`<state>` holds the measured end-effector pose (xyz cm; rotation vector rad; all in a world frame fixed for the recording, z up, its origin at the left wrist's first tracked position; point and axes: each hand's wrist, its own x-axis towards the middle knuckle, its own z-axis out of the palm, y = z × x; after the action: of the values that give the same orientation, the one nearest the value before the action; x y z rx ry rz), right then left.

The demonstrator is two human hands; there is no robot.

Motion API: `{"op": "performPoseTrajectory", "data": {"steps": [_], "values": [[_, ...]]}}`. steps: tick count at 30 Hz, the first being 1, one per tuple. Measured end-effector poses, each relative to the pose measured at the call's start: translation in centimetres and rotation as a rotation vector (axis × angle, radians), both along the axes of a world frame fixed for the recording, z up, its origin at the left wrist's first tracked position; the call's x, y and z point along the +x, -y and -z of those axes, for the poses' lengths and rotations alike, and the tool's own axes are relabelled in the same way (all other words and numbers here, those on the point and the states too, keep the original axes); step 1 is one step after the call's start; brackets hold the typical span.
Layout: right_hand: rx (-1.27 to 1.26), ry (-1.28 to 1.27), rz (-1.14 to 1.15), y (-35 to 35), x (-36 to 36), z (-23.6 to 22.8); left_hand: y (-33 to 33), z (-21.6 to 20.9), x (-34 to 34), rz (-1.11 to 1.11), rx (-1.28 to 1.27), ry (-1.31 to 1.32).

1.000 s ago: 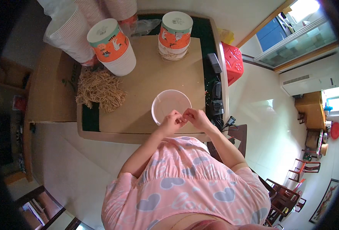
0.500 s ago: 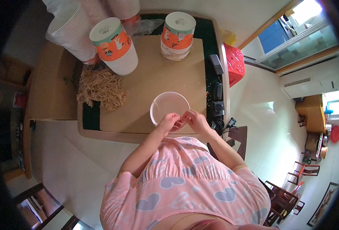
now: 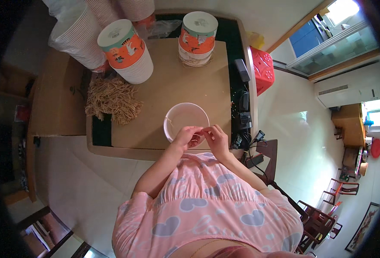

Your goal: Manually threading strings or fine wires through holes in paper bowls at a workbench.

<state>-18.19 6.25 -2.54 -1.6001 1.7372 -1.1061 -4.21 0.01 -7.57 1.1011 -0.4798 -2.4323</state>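
Paper bucket (image 3: 187, 114) sits slightly farther left, mouth-up on cardboard sheet (image 3: 172, 86), rim reachable. Left hand (image 3: 187, 137), right hand (image 3: 217, 139) pinched together over bucket's near rim, seemingly gripping twine strand (image 3: 169, 121) crossing bucket's left rim.

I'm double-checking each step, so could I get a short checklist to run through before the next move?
1. White tub mouth up: ok.
2. Left hand and right hand at its near side: ok.
3. What the hands pinch: cannot tell, too small.
4. Tan cord pile apart from the tub: ok.
5. Left stack and right stack of upturned tubs clear of the hands: ok.
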Motion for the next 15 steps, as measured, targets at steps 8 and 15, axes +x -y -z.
{"op": "performPoseTrajectory", "data": {"steps": [8,15], "values": [[-0.071,0.042,-0.03,0.0,-0.1,0.9,0.2,-0.4,0.9,0.025,-0.011,-0.028],[0.213,0.31,-0.019,-0.1,-1.3,2.2,0.0,-1.0,0.6,0.004,-0.135,0.208]]}}
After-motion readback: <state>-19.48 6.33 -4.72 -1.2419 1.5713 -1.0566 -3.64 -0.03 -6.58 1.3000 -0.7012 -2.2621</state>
